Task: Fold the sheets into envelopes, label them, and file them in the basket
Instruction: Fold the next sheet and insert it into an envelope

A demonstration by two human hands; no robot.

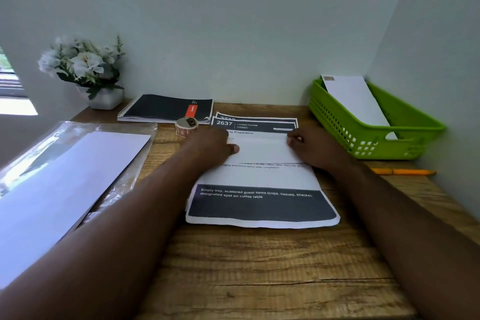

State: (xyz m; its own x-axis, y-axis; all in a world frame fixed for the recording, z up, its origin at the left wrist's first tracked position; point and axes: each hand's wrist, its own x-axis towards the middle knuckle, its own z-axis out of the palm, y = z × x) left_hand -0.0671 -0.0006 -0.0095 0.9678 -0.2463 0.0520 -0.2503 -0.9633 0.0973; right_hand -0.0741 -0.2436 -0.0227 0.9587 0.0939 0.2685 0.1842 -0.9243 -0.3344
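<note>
A: Paper is what is being handled at the middle of the wooden desk (272, 267): a white folded sheet (262, 149) is pressed flat on top of a stack of printed sheets (259, 205).

B: How is it held?

A: The left hand (207, 147) is laid on its left end, thumb stretched across the paper. Whether the fingers are curled cannot be told, since they are hidden under the back of the hand. The right hand (311, 147) is set on the right end, and the far right corner appears to be pinched between thumb and fingertips.

B: And the basket?

A: A green basket (415, 132) is seen at the right, against the wall. One white envelope (355, 101) is leaned inside it, a small sticker at its top corner.

B: What else is seen nearby?

A: A roll of stickers (186, 126) is placed just beside the left hand, on the far side. Behind it a dark spiral notebook (166, 109) is laid, and a pot of white flowers (85, 70) is stood in the far left corner. A clear plastic pack of white paper (65, 176) is spread at the left edge. A yellow pencil (402, 171) is found near the basket, on the near side.
</note>
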